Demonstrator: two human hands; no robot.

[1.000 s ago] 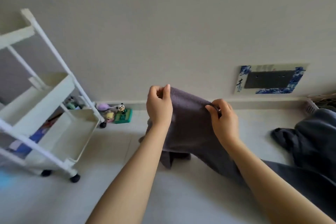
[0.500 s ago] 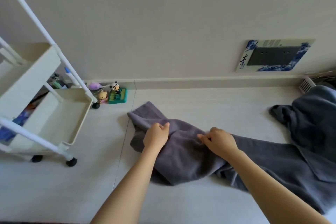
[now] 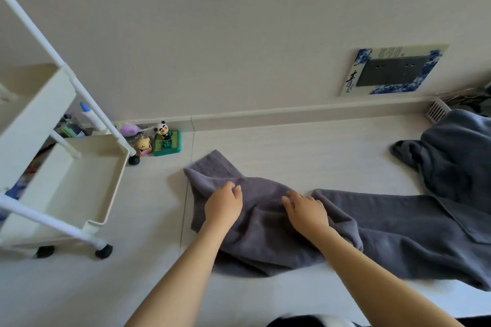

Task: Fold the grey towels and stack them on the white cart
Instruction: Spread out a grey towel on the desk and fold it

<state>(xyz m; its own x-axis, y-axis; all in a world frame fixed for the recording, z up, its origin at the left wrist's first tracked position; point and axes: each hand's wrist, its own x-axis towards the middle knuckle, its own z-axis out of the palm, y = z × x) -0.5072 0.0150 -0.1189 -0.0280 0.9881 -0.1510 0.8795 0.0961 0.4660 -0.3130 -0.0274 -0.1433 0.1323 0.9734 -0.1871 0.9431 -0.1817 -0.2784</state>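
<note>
Pinching grey towel (image 3: pixel 265 223): left hand (image 3: pixel 223 206) | right hand (image 3: pixel 308 211) spread flat | cart (image 3: pixel 63 183) cropped

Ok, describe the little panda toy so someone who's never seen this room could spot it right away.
Find the white cart on the left, then look past its far wheel to the skirting board. A cluster of small toys sits there; the panda figure stands on a green base, the only black-and-white one, right of a purple toy and a yellow one.

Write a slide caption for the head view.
Both hands, left and right, on a grey towel beside the white cart.
</note>
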